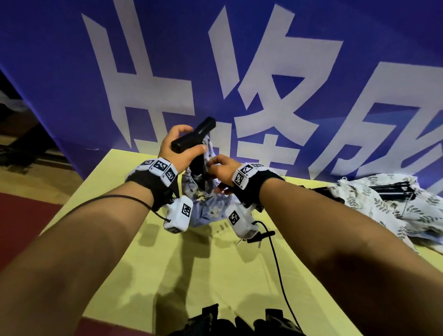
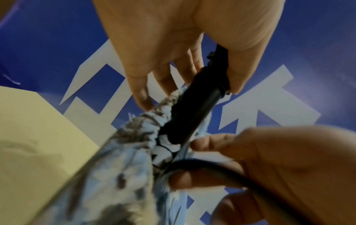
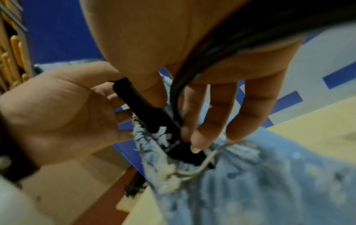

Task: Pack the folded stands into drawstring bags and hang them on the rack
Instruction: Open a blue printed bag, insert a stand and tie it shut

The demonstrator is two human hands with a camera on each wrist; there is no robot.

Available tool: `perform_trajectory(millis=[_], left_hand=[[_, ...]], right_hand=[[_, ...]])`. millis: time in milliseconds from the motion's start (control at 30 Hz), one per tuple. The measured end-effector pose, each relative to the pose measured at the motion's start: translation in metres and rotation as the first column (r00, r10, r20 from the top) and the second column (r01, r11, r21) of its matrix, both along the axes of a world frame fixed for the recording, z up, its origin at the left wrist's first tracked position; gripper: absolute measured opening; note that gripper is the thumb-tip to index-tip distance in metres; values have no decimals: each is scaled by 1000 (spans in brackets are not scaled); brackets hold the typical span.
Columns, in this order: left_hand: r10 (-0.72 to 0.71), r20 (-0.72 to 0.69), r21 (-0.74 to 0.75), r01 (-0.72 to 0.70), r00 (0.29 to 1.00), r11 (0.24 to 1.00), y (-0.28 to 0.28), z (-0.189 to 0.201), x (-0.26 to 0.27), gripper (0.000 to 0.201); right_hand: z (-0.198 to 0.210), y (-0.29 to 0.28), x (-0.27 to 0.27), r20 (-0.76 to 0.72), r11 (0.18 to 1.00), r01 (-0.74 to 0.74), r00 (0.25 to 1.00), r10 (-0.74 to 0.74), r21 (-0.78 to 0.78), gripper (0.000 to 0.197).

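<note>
My left hand [image 1: 177,147] grips a black folded stand [image 1: 195,134] by its upper part and holds it slanted above the yellow table [image 1: 224,287]. The stand's lower end sits inside the gathered mouth of a light blue floral drawstring bag [image 1: 208,206]. My right hand [image 1: 221,167] pinches the bag's rim right beside the stand. In the left wrist view, the left hand [image 2: 173,45] curls round the stand [image 2: 194,109] above the bag [image 2: 123,167]. The right wrist view shows the right hand's fingers [image 3: 202,129] at the bag's mouth, with the drawstring [image 3: 192,172] hanging loose.
A second floral bag [image 1: 414,211] lies crumpled on the table at the right, with another black stand [image 1: 391,190] on it. A blue banner [image 1: 48,75] with large white characters stands just behind the table. A black cable [image 1: 275,264] trails from my right wrist.
</note>
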State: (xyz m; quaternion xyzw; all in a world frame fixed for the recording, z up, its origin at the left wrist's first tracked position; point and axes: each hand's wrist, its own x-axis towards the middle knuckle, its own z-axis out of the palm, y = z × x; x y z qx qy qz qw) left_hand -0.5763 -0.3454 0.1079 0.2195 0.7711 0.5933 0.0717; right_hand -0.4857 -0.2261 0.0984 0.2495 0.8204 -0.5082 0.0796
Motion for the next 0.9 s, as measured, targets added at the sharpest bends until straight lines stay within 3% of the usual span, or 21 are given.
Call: perform_trajectory(millis=[133, 267, 433, 533, 633, 833, 900], left_hand=[[52, 145, 2, -53, 988, 999, -2, 4, -10, 47], [20, 234, -4, -20, 972, 1000, -3, 1, -14, 50], [27, 306, -30, -19, 952, 999, -2, -8, -19, 69], [-7, 333, -21, 15, 943, 1000, -1, -1, -13, 64], [4, 335, -60, 17, 942, 998, -1, 5, -12, 50], [86, 273, -127, -53, 958, 990, 5, 13, -11, 17], [119, 246, -159, -81, 962, 984, 7, 15, -13, 18]], right_hand=[[3, 14, -4, 64, 944, -128, 991, 113, 303, 30], [9, 25, -9, 47, 964, -83, 996, 73, 254, 42], [18, 26, -22, -48, 925, -44, 997, 67, 377, 66], [19, 27, -26, -111, 930, -12, 992, 57, 368, 52], [16, 25, -26, -245, 937, 66, 969, 22, 342, 19], [11, 28, -21, -362, 900, 137, 932, 24, 414, 18], [9, 33, -18, -384, 900, 155, 923, 15, 407, 22]])
